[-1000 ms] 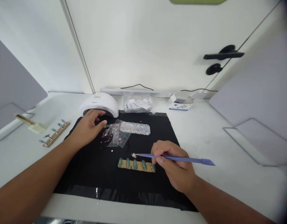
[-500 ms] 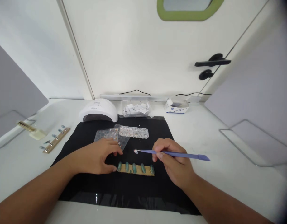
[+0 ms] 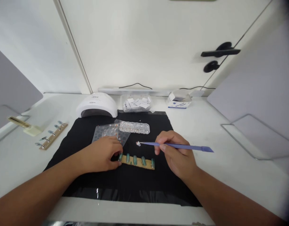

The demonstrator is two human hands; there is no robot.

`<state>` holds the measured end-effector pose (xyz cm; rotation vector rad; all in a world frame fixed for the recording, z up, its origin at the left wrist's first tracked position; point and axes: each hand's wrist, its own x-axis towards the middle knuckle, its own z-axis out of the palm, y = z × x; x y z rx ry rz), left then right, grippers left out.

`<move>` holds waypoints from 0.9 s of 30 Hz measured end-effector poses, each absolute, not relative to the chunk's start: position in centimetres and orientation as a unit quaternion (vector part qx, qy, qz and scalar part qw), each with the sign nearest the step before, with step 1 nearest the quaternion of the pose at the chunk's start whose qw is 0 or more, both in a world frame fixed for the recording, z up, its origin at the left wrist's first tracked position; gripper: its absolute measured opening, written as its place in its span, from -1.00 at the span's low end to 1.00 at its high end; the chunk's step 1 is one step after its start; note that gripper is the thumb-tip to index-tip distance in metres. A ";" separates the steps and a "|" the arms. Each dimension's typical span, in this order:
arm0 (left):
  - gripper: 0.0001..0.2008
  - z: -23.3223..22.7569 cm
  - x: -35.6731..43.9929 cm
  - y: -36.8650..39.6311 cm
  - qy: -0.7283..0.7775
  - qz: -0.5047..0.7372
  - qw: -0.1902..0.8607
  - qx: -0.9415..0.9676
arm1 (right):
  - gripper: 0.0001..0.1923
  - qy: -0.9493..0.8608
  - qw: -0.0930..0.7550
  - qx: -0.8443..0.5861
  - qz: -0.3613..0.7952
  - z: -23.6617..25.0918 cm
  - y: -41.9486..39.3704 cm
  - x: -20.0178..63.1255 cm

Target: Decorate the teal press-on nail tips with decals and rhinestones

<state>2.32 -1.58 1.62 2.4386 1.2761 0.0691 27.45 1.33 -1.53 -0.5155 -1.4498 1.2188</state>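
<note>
My right hand [image 3: 176, 150] is closed around slim purple tweezers [image 3: 189, 147], held nearly level. At their tip is a small white-and-red piece [image 3: 138, 143], too small to name exactly, above the black mat. Below it lies a tan strip [image 3: 139, 162] bearing several glossy green false nails [image 3: 135, 159]. My left hand [image 3: 104, 153] has its thumb and forefinger closed about the strip's left end, by the first nail. Partly under that hand are clear sheets [image 3: 108, 129] with small decorations. Just behind sits a clear compartment case [image 3: 135, 127] of tiny shiny bits.
The black mat [image 3: 125, 185] covers the middle of the white table. At the back stand a white nail lamp [image 3: 97, 103], a clear tub [image 3: 136, 108] of white packets and an open small box [image 3: 179, 102]. To the left are a bottle [image 3: 32, 129] and another nail stand [image 3: 51, 138].
My left thumb and forefinger have closed onto the left end of the strip. The tweezers with the small piece stay over the mat. The camera view has tipped slightly downward.
</note>
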 end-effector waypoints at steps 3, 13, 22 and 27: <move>-0.92 1.4 2.4 -1.4 0.465 0.026 0.185 0.865 | -0.86 -0.634 0.551 -0.221 0.495 -1.6 1.2 27.6; -0.87 0.8 2.8 -1.2 0.472 0.027 0.193 0.860 | -0.86 -0.716 0.480 -0.271 0.430 -1.6 0.6 27.7; -0.77 0.3 3.0 -1.2 0.454 0.052 0.210 0.864 | -0.83 -0.807 0.434 -0.229 0.328 -0.1 -0.4 26.6; -0.83 0.2 3.1 -1.5 0.452 0.082 0.223 0.860 | -0.81 -0.809 0.431 -0.239 0.320 -0.3 -0.7 26.3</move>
